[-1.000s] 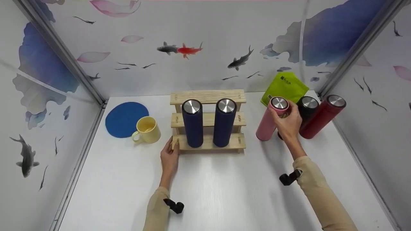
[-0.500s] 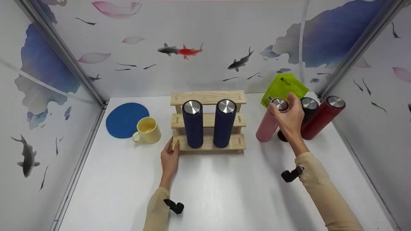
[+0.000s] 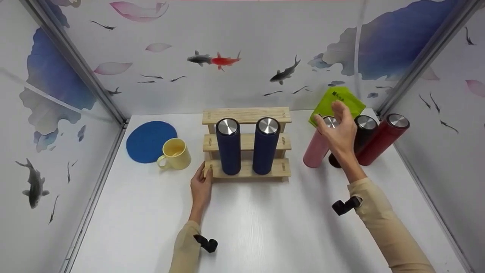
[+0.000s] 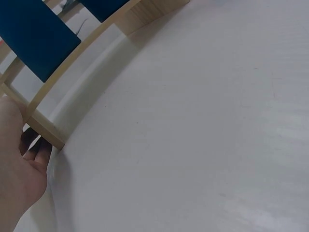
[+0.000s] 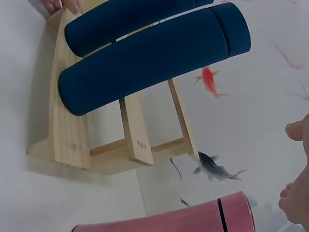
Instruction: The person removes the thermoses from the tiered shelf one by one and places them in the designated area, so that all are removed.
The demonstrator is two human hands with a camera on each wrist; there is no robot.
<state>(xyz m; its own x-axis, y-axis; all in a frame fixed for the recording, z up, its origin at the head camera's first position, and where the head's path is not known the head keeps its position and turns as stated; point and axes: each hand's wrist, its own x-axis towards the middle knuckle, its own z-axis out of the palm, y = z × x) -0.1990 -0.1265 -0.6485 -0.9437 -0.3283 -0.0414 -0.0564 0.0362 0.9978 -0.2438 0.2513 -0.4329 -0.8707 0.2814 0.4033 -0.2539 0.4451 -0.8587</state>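
Note:
My left hand grips the front left end of a three-step wooden rack, thumb on top and fingers curled below, as the left wrist view shows. Two dark blue thermos flasks stand upright side by side on the lowest step. Over on the right, my right hand hovers at the top of a pink thermos flask, fingers spread and holding nothing. It partly hides that flask's steel lid in the head view. In the right wrist view, a gap shows between the pink flask and the hand's fingertips.
Behind the right hand stand a black flask and a red flask, close together. A lime green pouch lies near the back wall. At left are a yellow mug and a round blue mat.
My right hand has let go of the pink flask's top; its fingers have opened and risen slightly. The flask stays in place. My left hand has kept its grip on the rack.

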